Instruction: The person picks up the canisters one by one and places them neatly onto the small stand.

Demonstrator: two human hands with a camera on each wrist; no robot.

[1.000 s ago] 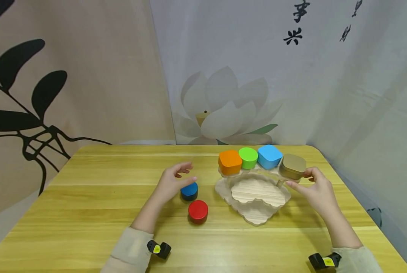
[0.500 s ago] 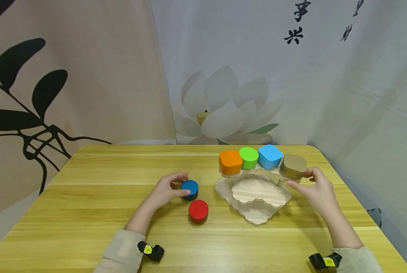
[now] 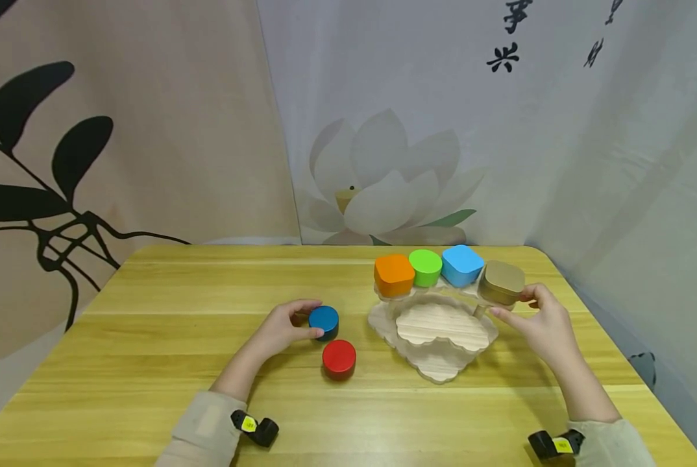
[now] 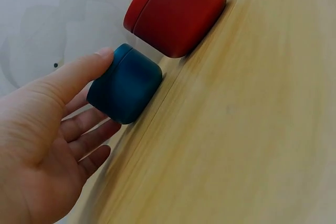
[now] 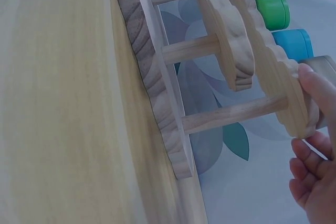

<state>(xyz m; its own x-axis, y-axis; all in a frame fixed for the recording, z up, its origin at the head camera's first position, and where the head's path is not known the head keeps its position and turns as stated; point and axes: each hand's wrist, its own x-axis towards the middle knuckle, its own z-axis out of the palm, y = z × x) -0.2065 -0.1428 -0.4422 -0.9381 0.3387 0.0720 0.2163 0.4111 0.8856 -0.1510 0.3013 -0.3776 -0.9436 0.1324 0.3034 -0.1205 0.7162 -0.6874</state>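
Observation:
My left hand (image 3: pixel 284 327) pinches a small round blue tin (image 3: pixel 325 322) between thumb and fingers. In the left wrist view the thumb lies at the rim of its lid, fingers on the far side. A red round tin (image 3: pixel 339 359) stands just in front of it. My right hand (image 3: pixel 544 324) holds the right end of the top shelf of a tiered, scalloped wooden stand (image 5: pixel 294 108), thumb against the shelf edge. Right by those fingers a gold tin (image 3: pixel 502 283) sits on that shelf.
Along the same top shelf stand an orange tin (image 3: pixel 394 275), a green tin (image 3: pixel 425 268) and a light blue tin (image 3: pixel 462 265). The lower tier (image 3: pixel 442 326) is bare wood. Behind the wooden table (image 3: pixel 167 311) hangs a printed curtain (image 3: pixel 208 130).
My left hand has drawn back a little to the left and closed its thumb and fingers on the blue tin. The right hand stays at the stand's shelf.

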